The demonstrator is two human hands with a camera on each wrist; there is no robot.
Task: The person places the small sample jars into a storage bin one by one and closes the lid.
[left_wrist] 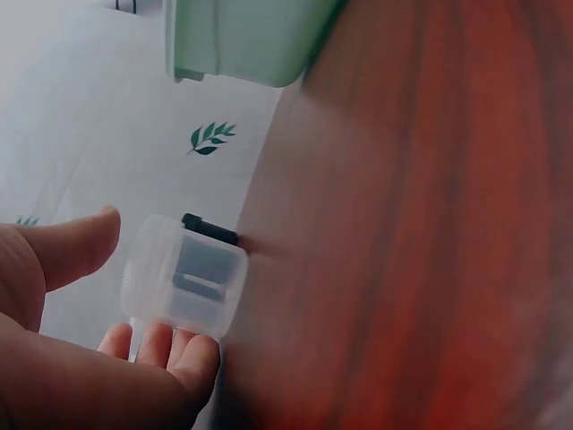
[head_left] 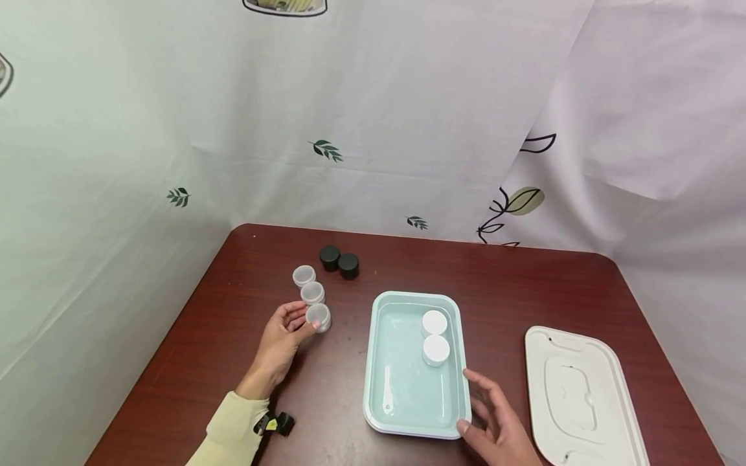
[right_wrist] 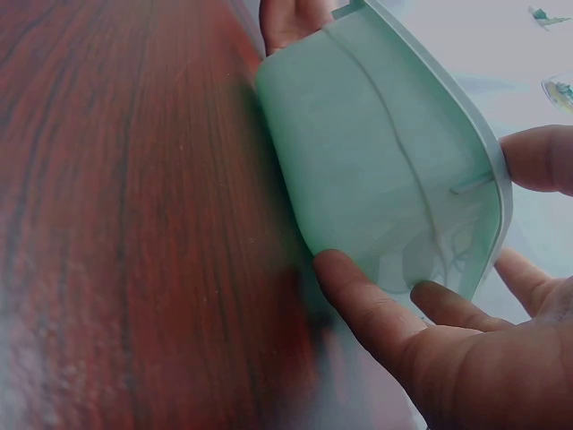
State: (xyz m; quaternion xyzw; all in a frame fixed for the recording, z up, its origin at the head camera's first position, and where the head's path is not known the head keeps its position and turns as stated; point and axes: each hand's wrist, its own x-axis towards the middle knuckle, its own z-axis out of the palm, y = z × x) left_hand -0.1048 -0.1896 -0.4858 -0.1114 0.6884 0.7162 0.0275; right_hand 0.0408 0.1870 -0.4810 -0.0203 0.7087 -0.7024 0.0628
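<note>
My left hand [head_left: 281, 343] is at the nearest of three translucent open jars [head_left: 317, 318], standing in a slanting row. In the left wrist view its thumb stands apart from the jar [left_wrist: 201, 287], while its fingertips are close to the jar's side; firm contact cannot be told. My right hand [head_left: 497, 424] is at the right side of a pale green plastic tub [head_left: 373, 388]. In the right wrist view the thumb lies at the tub's rim and relaxed fingers touch its outer wall. Two white round-lidded jars [head_left: 436, 350] stand inside the tub.
Two black round caps or jars [head_left: 348, 266] are behind the translucent row. A white lid [head_left: 583, 395] lies on the right of the dark red table [head_left: 495, 285]. White patterned cloth [head_left: 408, 129] hangs around the table's back and sides.
</note>
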